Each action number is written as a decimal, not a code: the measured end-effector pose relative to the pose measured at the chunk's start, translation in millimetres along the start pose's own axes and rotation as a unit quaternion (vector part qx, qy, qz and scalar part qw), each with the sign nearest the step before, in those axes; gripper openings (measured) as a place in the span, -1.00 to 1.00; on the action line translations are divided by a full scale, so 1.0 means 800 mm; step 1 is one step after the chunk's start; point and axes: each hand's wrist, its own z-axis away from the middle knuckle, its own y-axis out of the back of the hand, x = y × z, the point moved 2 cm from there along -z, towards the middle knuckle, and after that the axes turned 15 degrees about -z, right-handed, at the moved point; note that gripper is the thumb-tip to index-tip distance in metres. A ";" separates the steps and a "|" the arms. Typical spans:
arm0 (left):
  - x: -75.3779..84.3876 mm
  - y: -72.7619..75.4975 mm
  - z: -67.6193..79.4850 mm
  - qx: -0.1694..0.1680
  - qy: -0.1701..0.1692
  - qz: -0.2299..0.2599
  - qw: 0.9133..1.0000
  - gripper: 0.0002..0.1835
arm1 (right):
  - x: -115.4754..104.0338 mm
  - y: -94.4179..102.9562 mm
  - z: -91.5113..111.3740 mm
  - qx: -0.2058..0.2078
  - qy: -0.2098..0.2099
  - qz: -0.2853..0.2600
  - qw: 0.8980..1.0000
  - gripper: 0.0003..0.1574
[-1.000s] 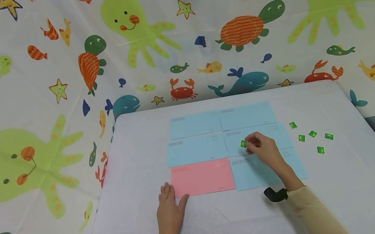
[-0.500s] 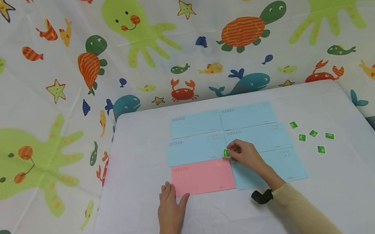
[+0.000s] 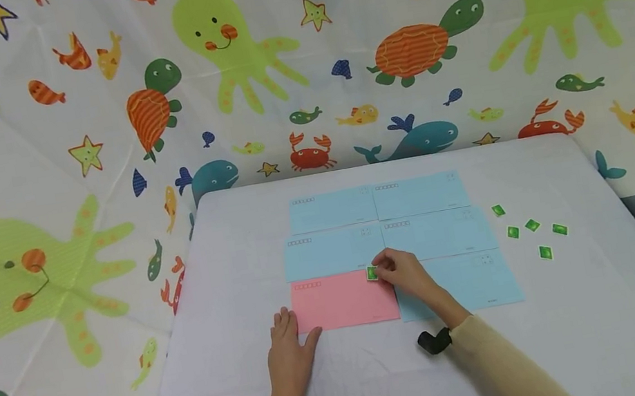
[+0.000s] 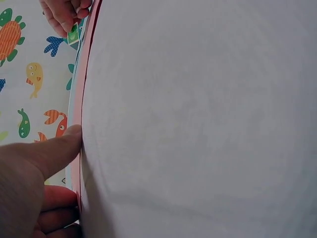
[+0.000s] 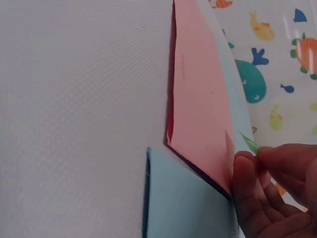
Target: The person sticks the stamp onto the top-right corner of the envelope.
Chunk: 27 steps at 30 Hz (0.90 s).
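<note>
A pink envelope (image 3: pixel 336 308) lies flat at the front left of a block of blue envelopes. My right hand (image 3: pixel 409 275) pinches a small green stamp (image 3: pixel 371 274) between thumb and fingertips, over the pink envelope's upper right corner. In the right wrist view the stamp (image 5: pixel 249 143) is seen nearly edge-on, tilted, apart from the paper. My left hand (image 3: pixel 289 353) lies with fingers extended along the pink envelope's left side, its thumb at the lower edge. The left wrist view shows that thumb (image 4: pixel 62 146) touching the envelope's edge.
Several loose green stamps (image 3: pixel 532 225) lie to the right of the blue envelopes (image 3: pixel 453 294). The envelopes rest on a white-covered table (image 3: pixel 198 274). Behind and to the left hangs a cloth (image 3: pixel 254 47) printed with sea animals.
My right hand has carried the green stamp leftward and nearer, from over a blue envelope to the pink envelope's upper right corner. My left hand stays at the pink envelope's lower left.
</note>
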 end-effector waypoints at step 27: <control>0.001 0.003 0.004 0.011 0.003 0.001 1.000 -0.21 | 0.002 -0.024 0.000 0.003 0.039 0.120 0.992 -0.87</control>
